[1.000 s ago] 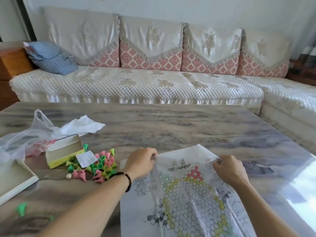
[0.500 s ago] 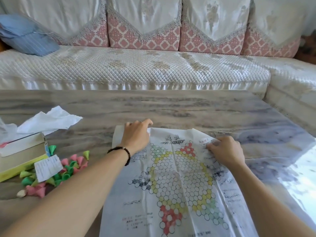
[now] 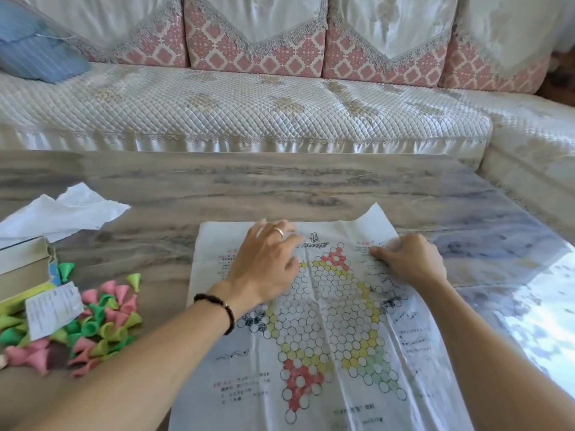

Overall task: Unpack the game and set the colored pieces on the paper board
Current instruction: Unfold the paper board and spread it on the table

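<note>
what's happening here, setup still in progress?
Yes. A person is flattening the creased paper board on the table. The left hand presses on its upper part with spread fingers; the right hand holds down the upper right area, fingers curled. The pink and green cone pieces lie in a loose pile to the left, beside the game box. None are on the board yet.

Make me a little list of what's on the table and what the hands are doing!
board: paper board spread flat on table
left hand: fingers spread, pressing board's top
right hand: curled fingers on board's top right
pieces: pink and green cones piled left of board, none on it
box: far left
slip: on the pieces
</note>
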Motion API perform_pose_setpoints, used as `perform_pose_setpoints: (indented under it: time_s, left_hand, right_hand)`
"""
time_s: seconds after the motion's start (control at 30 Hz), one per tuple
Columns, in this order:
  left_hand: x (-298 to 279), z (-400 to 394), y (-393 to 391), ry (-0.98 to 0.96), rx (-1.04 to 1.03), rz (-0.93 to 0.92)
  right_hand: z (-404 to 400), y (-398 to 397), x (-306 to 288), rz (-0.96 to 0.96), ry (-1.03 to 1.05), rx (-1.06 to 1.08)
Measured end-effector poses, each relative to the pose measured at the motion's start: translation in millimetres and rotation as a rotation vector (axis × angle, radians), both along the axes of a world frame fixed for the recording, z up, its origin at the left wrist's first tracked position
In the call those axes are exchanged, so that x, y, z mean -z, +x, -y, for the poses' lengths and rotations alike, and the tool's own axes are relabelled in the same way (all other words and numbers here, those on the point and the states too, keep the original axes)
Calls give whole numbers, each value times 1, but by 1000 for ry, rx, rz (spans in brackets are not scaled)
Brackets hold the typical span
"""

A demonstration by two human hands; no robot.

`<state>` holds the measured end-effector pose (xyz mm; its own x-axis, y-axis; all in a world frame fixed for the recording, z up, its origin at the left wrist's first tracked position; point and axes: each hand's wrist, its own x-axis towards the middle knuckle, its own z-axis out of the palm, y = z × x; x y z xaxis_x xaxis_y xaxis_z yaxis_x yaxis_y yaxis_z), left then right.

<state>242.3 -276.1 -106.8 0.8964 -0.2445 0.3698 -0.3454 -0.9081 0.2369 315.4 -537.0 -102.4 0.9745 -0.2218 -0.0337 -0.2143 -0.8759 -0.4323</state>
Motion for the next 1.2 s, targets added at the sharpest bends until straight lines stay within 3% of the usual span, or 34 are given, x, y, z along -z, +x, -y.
perform_pose_setpoints:
  time_s: [0.1, 0.17, 0.2, 0.27, 0.33, 0.43, 0.6, 0.83, 0.9, 1.03, 1.2]
  left_hand:
    - [6, 7, -13, 76, -3, -249]
    - [10, 6, -15, 122, -39, -287]
    - [12, 5, -16, 138, -59, -292]
    - [13, 6, -16, 155, -92, -314]
    - [12, 7, -16, 158, -110, -326]
    - [12, -5, -21, 172, -136, -376]
    - [10, -47, -35, 250, -239, -478]
    - [4, -71, -1, 189, -535, -573]
    - [-1, -65, 2, 193, -568, -515]
    - [-5, 1, -23, 127, -229, -274]
    - [10, 33, -72, 107, -46, -332]
  right_hand:
    - [-7, -7, -8, 61, -59, 59]
    - [-17, -16, -16, 250, -306, 47]
    - [-27, -22, -18, 355, -404, -9]
    - [-58, -37, -18, 453, -333, -194]
    - [-88, -56, -7, 343, -152, -394]
    - [-95, -70, 12, 199, -201, -588]
    - [-61, -58, 16, 16, -316, -539]
    - [-61, -58, 17, 8, -337, -529]
    - [-62, -58, 17, 15, -340, -527]
    - [-63, -59, 16, 15, -344, -527]
    - [-61, -60, 14, 24, -340, -531]
